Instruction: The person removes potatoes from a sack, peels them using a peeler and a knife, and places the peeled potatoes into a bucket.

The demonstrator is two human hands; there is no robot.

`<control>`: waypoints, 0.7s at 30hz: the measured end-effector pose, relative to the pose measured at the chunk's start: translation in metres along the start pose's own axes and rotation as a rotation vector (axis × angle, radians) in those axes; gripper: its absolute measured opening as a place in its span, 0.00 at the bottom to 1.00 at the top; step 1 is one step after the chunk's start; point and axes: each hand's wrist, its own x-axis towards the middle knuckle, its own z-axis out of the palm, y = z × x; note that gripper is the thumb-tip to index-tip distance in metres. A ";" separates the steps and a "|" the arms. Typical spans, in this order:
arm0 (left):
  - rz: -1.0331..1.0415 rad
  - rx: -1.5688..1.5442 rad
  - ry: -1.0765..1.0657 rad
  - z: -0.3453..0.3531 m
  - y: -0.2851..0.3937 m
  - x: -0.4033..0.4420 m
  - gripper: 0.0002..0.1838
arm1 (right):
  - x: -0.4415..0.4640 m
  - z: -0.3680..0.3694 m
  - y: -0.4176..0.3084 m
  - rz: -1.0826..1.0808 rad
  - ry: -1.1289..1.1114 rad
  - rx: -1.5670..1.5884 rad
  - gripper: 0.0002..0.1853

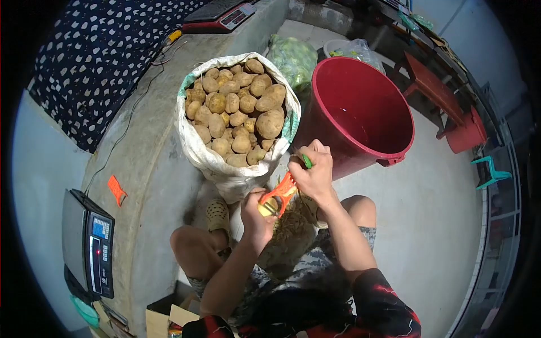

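My left hand (pixel 256 218) is closed around a potato (pixel 264 210) whose visible side is pale yellow and peeled. An orange peeler (pixel 285 188) is gripped in my right hand (pixel 316 174), its metal blade against or just over the potato. From the same right hand sticks out a green piece like a handle (pixel 306 161); the rest of it is hidden by the fingers. Just beyond my hands stands an open white sack (pixel 228 169), full of unpeeled brown potatoes (pixel 232 102). Below my hands, peelings (pixel 290 228) lie in a pile between my feet.
A large red tub (pixel 360 147) stands right of the sack. Behind are a bag of green vegetables (pixel 293 59) and a reddish bench (pixel 431 84). The concrete ledge (pixel 143 163) at left bears a second orange peeler (pixel 116 190) and a digital scale (pixel 100 253). A cardboard box (pixel 159 322) sits low left.
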 end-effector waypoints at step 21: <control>-0.103 -0.109 -0.140 -0.007 0.004 -0.010 0.03 | 0.006 0.001 0.022 -0.105 0.211 -0.010 0.05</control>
